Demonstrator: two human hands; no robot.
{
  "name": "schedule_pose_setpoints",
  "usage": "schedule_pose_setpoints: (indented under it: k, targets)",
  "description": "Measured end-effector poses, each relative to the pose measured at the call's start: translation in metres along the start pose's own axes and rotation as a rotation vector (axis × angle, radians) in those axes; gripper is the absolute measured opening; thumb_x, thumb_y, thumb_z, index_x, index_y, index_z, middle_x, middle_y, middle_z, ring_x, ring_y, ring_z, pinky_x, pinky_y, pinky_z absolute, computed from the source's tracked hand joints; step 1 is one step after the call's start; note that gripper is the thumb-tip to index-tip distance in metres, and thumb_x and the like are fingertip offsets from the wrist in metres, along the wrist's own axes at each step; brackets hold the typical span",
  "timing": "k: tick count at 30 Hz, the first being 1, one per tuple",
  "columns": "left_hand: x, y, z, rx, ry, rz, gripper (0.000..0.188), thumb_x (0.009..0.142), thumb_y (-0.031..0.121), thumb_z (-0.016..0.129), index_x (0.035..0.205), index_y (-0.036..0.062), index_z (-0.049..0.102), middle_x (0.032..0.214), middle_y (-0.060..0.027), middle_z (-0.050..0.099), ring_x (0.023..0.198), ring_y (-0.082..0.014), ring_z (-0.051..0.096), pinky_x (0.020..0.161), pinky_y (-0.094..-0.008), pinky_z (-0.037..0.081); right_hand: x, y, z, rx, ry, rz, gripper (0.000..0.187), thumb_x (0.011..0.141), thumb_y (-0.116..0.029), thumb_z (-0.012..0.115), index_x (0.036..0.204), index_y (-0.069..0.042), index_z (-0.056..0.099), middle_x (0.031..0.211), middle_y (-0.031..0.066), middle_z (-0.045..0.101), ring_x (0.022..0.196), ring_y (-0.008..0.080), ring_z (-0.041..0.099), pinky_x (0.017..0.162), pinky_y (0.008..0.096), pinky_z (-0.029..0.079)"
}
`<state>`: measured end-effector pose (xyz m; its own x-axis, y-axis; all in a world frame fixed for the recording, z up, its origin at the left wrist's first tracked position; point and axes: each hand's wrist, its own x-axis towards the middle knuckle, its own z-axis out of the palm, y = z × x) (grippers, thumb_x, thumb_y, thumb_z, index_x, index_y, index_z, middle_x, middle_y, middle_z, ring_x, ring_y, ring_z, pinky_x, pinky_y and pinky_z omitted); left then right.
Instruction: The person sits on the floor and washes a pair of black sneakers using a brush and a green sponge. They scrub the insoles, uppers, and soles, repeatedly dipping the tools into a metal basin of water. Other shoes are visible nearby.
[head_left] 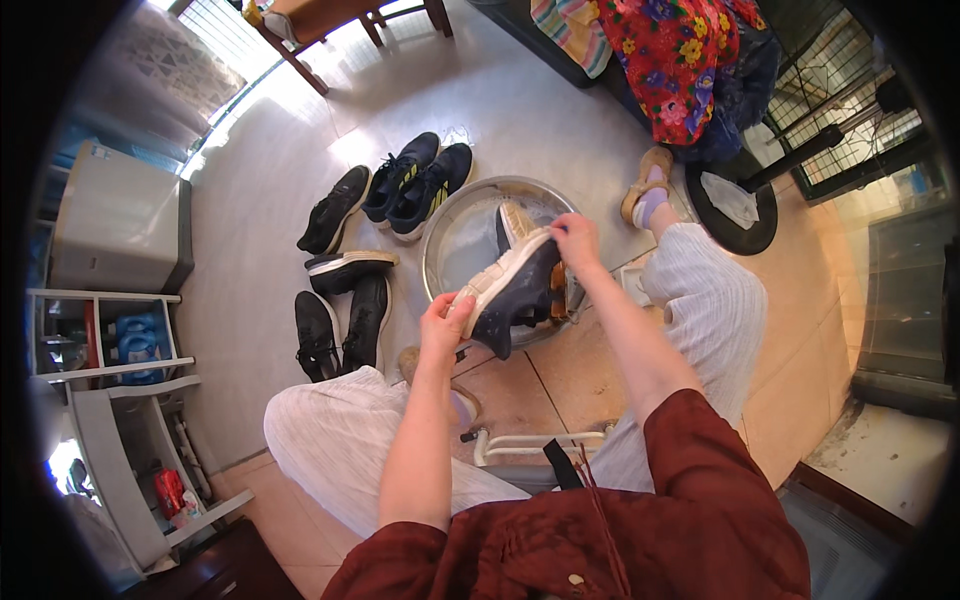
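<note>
A small red packet (168, 492) lies on the lower tier of the grey shelf unit (110, 470). Above it, blue containers (138, 346) sit in an upper compartment, possibly labelled, though too blurred to tell.

Head view, facing down, close above lap

left hand (443, 318) grip closed, arm extended | right hand (576, 238) grip closed, wrist bent
</note>
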<state>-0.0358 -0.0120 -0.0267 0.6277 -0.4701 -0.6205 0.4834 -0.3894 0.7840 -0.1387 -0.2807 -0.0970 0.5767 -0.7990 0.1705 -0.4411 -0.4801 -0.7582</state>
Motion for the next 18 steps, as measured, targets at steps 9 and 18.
schedule_pose_setpoints:
  k: [9,18]
  targets:
    - [0.005,-0.006,-0.003,-0.081,0.018,0.012,0.035,0.084,0.025,0.077,0.112,0.0091,0.066,0.094,-0.0008,0.069,0.077,-0.0093,0.061,0.059,-0.0257,0.046,0.006,-0.003,0.009,0.031,0.017,-0.059,0.009,0.077,-0.009,0.067,0.083,-0.003,0.071,0.084,0.0157,0.068,0.083,0.036,0.066,0.076,0.0431,0.053]
    - [0.009,-0.011,-0.009,-0.069,0.003,-0.001,0.038,0.086,0.028,0.075,0.117,0.0088,0.061,0.1,-0.0036,0.068,0.085,-0.0161,0.066,0.067,-0.0357,0.055,0.003,0.002,0.019,0.053,0.065,-0.016,0.01,0.077,-0.012,0.07,0.083,-0.004,0.071,0.083,0.0155,0.069,0.08,0.034,0.067,0.073,0.0407,0.053]
